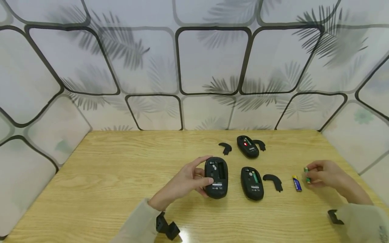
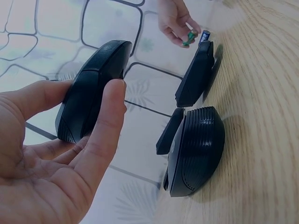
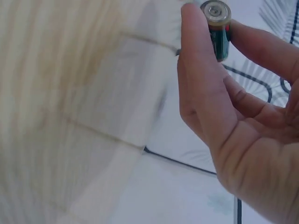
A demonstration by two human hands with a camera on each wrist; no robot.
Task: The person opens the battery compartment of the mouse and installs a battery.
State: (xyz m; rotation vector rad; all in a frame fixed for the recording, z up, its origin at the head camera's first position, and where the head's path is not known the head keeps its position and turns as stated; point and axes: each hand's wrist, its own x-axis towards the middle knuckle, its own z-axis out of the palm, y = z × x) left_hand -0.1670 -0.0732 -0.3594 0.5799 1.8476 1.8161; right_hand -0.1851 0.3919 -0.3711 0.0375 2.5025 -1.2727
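Note:
In the head view my left hand grips a black computer mouse by its sides, underside up, its battery slot bare. The left wrist view shows that mouse raised off the table between thumb and fingers. At the right, my right hand pinches a green battery between thumb and fingers. The battery's flat metal end faces the camera in the right wrist view. Beside that hand a blue and yellow battery lies on the table.
An upturned mouse with a green battery inside lies mid-table, a curved black cover to its right. Farther back, another upturned mouse glows red, with a cover at its right and another cover to its left. Patterned panels stand behind the wooden table.

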